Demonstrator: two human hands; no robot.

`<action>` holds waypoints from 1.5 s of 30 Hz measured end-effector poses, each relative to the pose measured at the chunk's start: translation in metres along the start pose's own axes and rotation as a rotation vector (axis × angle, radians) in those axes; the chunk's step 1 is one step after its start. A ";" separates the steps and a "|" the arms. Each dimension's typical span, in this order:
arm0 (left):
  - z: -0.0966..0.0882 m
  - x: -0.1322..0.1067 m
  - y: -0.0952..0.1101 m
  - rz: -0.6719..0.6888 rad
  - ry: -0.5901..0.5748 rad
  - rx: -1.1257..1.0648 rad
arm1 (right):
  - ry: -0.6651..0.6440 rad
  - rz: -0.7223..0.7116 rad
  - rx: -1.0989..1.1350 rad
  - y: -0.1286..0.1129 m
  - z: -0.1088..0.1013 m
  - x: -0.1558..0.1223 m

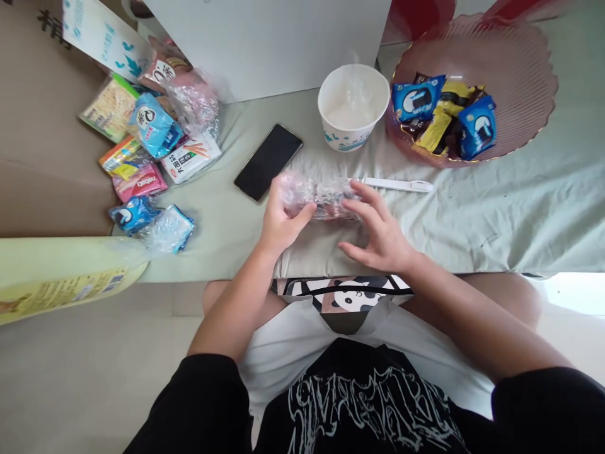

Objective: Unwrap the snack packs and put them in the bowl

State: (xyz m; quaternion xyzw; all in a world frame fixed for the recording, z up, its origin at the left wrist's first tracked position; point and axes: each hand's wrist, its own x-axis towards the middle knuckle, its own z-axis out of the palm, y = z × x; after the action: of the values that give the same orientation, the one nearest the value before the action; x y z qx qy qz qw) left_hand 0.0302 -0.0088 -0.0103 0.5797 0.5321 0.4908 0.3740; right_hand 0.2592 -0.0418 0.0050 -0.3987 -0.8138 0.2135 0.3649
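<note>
My left hand (282, 221) grips the left end of a crinkled clear plastic packet (328, 194), its thumb pressed along the near side. Pinkish and dark contents show through the wrap, but I cannot make out what they are. At the packet's right end, my right hand (385, 234) has its fingers spread, with the fingertips at or just over the plastic. Behind that hand lies a slim white plastic tool (399, 184), partly covered by the packet. A black smartphone (267, 161) rests on the cloth just beyond my left hand.
A white paper tub (347, 140) stands beyond the packet. To its right, a pink ribbed bowl (517, 94) holds several blue and yellow snack packets. Several wrapped snacks (154, 126) are heaped at the left beside a brown box (47, 139). A white box (274, 44) stands behind.
</note>
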 end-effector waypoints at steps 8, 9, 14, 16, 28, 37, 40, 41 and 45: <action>-0.021 0.015 0.001 -0.004 0.276 0.004 | 0.287 0.257 -0.156 0.021 -0.026 0.006; -0.025 0.016 0.001 0.045 0.314 0.030 | 0.353 0.284 -0.188 0.023 -0.030 0.007; -0.034 0.010 0.016 0.350 -0.003 0.344 | 0.546 0.043 -0.415 0.015 -0.040 0.011; -0.031 0.006 0.023 0.350 -0.211 0.460 | 0.436 -0.112 -0.434 0.012 -0.038 0.012; -0.024 0.008 0.034 -0.526 -0.232 -0.100 | -0.058 -0.162 -0.341 0.009 -0.017 0.008; -0.027 0.015 0.037 -0.567 -0.167 -0.512 | 0.068 -0.190 -0.334 0.004 -0.026 0.007; -0.024 0.011 0.042 -0.645 -0.392 -0.690 | 0.044 -0.218 -0.276 0.000 -0.018 0.009; -0.023 0.010 0.042 -0.677 -0.448 -0.748 | 0.028 -0.222 -0.277 0.000 -0.015 0.010; -0.017 0.009 0.041 -0.799 -0.448 -0.895 | 0.091 -0.238 -0.335 0.004 -0.007 0.011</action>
State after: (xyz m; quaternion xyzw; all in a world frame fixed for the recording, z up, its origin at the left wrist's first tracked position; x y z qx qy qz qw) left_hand 0.0234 -0.0074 0.0341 0.2129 0.3596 0.3550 0.8362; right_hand 0.2621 -0.0303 0.0119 -0.3639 -0.8620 0.0124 0.3526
